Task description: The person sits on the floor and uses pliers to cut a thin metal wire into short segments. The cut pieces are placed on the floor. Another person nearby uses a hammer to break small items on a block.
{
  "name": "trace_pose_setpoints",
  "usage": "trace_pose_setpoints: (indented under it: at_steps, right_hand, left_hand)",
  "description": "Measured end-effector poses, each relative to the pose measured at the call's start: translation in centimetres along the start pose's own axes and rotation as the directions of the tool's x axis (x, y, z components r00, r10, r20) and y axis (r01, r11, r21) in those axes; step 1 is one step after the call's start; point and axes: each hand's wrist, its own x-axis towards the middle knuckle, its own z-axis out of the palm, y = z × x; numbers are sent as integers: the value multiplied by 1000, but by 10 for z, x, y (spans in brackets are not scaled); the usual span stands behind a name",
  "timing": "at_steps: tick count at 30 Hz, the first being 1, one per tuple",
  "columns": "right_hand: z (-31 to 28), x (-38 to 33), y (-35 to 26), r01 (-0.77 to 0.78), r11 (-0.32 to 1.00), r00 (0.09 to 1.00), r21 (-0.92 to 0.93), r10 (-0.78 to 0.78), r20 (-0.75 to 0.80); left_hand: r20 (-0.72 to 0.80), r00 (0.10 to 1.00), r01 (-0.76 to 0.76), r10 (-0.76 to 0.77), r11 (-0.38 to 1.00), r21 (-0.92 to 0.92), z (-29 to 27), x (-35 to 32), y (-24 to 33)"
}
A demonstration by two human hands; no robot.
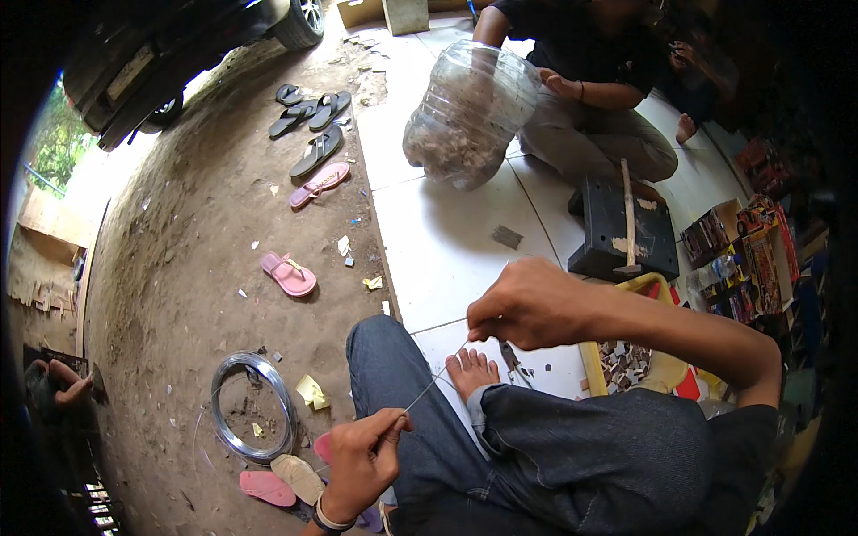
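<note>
A thin strand of wire [435, 376] runs taut and slanting over my jeans, between my two hands. My left hand [360, 456] pinches its lower end above my left leg. My right hand [532, 308], fingers closed, grips the upper end over my bare foot [472, 373]. On the dirt at the left lies a coil of silvery wire [289, 406]; whether the strand joins it, I cannot tell. Dark-handled pliers [510, 357] rest on the white tiles beside my foot.
Across from me a seated person holds a big clear plastic jug [469, 112]. A hammer [629, 219] lies on a black stool [592, 228]. Small pieces fill a yellow tub [592, 368]. Boxes [764, 259] stand at the right. Sandals [290, 275] are scattered on the dirt; a car [170, 54] stands beyond.
</note>
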Motion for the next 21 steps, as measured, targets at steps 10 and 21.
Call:
trace_pose_setpoints:
  at_steps: [10,21]
  right_hand:
    - [-26,-29,48,-44,997,999,69,42,21]
    - [-41,-20,35,68,993,943,-92,-94,-321]
  left_hand:
    - [-18,996,-83,84,995,56,3,-4,-8]
    - [-55,993,107,-103,992,71,1,-10,-26]
